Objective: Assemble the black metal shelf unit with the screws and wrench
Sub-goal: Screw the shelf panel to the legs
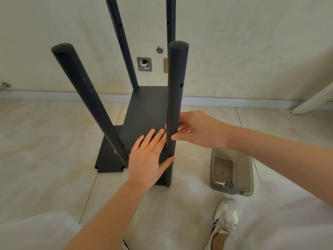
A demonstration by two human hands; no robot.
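Black shelf unit (144,112) stood on the floor (45,132). Our left hand (146,159) pressed its panel with straight fingers; our right hand (198,130) curled round the near post (175,98). The grey tray (213,168) beside it held the wrench (220,184) and screws (231,184).

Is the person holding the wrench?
No, the wrench lies in the grey tray, while the left hand rests on the shelf panel and the right hand grips a pole.

Upright poles (177,78) ring shelf plate (144,112); gaps between open.
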